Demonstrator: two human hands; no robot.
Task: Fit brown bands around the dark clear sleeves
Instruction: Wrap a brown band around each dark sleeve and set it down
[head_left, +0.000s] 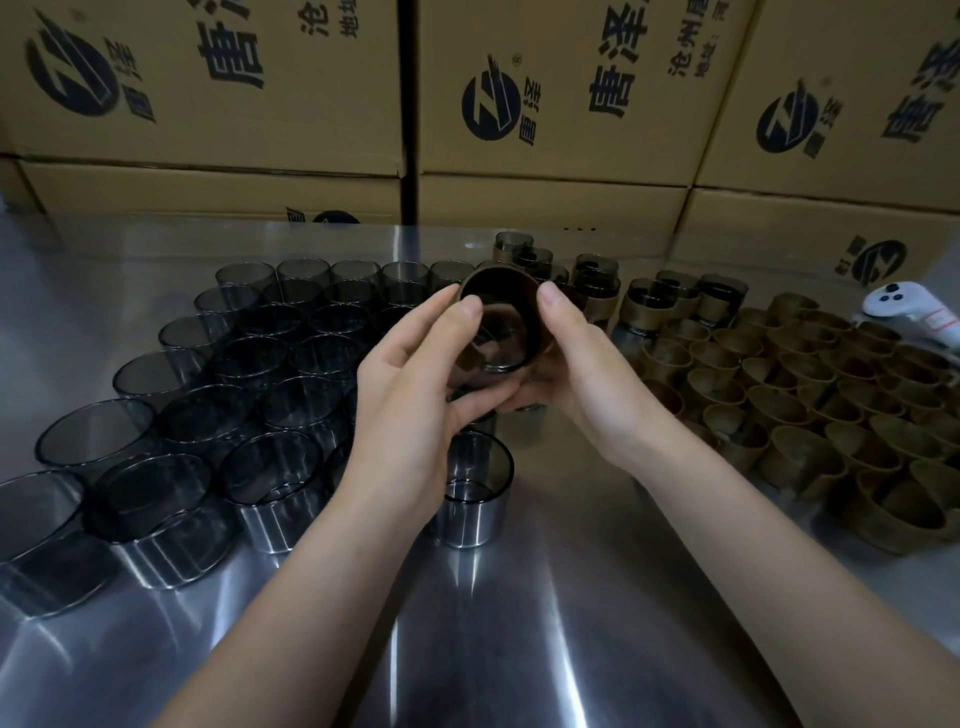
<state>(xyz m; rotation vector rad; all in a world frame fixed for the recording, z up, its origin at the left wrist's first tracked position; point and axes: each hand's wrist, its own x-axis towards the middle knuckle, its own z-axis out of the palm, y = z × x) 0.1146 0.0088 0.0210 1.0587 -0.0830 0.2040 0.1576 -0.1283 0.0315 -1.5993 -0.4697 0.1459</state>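
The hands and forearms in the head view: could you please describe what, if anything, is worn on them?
Nothing is worn. The left hand and the right hand are bare: no gloves, no rings. The left forearm and the right forearm are bare too: no sleeves, watch or bracelet up to the picture's edge. The nails that show are short and unpainted.

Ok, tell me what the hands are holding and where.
One dark clear sleeve wearing a brown band: left hand on its left side, right hand cupping its right side.

Printed cardboard boxes (208, 88) stacked behind steel table (519, 623), white controller (906, 309) at right
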